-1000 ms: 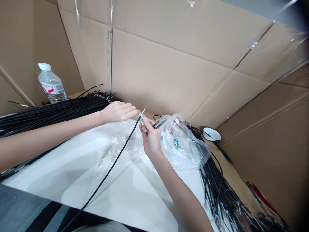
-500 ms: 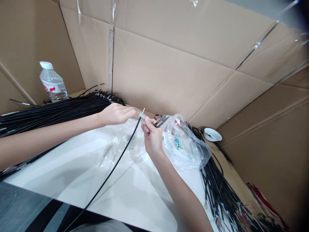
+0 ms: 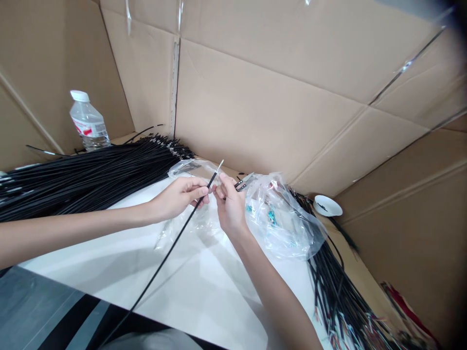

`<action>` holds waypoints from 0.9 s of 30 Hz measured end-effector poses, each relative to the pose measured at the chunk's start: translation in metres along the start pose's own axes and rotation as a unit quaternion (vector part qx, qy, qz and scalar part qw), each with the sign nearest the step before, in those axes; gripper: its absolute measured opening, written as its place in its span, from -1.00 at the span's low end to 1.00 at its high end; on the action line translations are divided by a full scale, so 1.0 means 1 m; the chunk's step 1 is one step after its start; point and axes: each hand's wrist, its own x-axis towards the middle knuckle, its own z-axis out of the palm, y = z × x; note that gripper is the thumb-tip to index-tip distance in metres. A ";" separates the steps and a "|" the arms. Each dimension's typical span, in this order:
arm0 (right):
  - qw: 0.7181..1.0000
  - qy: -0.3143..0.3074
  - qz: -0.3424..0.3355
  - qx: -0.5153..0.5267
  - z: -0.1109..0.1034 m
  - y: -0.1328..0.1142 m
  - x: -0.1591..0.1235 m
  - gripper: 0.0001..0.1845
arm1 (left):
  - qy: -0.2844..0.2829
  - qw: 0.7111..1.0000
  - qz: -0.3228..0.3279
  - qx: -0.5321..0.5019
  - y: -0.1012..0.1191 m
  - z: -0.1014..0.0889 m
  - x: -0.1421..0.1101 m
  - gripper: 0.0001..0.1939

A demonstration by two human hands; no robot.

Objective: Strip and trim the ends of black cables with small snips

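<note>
A long black cable runs from the lower left up to a bare metal tip near the cardboard wall. My left hand pinches the cable just below its tip. My right hand is closed beside it, thumb and fingers at the cable's end, and grips a small metal tool that sticks out toward the right. Both hands hover over a white sheet on the table.
A thick bundle of black cables lies at the left, with a water bottle behind it. Clear plastic bags hold small parts at the right. More cables trail down the right side. A small white dish sits by the cardboard wall.
My left hand has pulled back from the plastic bag near the wall and taken hold of the cable below its tip. The right hand stayed in place.
</note>
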 end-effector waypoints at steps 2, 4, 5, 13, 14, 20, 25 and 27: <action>0.999 -0.017 0.039 0.010 -0.001 -0.005 -0.003 -0.62 | 0.015 1.000 0.022 0.012 0.003 -0.004 0.001 -0.70; 0.996 -0.039 0.074 0.031 -0.004 -0.010 -0.006 -0.63 | 0.014 0.999 0.024 0.031 0.005 -0.009 0.000 -0.70; 0.994 -0.052 0.087 0.046 -0.006 -0.013 -0.008 -0.60 | 0.010 0.999 0.022 0.046 0.006 -0.011 -0.002 -0.70; 0.955 -0.170 0.224 0.095 -0.014 -0.030 -0.014 -0.60 | 0.005 0.976 0.055 0.211 0.035 -0.025 -0.024 -0.66; 0.951 -0.186 0.232 0.087 -0.015 -0.031 -0.015 -0.59 | 0.003 0.970 0.070 0.232 0.039 -0.026 -0.026 -0.67; 0.948 -0.216 0.220 0.080 -0.013 -0.033 -0.027 -0.78 | -0.007 0.946 0.129 0.297 0.054 -0.028 -0.029 -0.70; 0.954 -0.180 0.210 0.119 -0.010 -0.032 -0.031 -0.74 | -0.007 0.947 0.100 0.305 0.063 -0.031 -0.030 -0.71; 0.953 -0.167 0.217 0.129 -0.009 -0.031 -0.031 -0.76 | -0.009 0.950 0.069 0.304 0.066 -0.033 -0.030 -0.70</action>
